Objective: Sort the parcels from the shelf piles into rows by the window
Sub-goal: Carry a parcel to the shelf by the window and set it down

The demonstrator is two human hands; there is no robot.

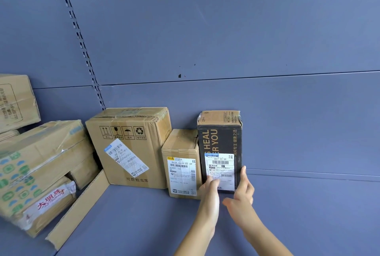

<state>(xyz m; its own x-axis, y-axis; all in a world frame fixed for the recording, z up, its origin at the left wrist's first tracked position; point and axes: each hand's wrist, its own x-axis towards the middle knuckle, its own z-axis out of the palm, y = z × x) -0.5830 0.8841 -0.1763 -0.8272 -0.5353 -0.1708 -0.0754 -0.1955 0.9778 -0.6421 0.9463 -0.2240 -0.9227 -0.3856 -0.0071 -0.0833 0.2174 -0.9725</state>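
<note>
Head view: the black parcel (220, 138) stands upright at the back edge of the shelf (308, 214), touching a small brown parcel (181, 153) on its left. The left grip (209, 191) rests flat-fingered on its white label. The right grip (241, 196) meets its right front edge, fingers straight, clasping nothing. The step seems to be squaring this parcel into the row. Next, both grips would need to let go and reach for another parcel.

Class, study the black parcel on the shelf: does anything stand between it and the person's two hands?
Nothing visible does. The left hand touches the black parcel on its white label, and the right hand lies against its right edge. Only the small brown parcel stands against its left side. The window is not in view.
</note>
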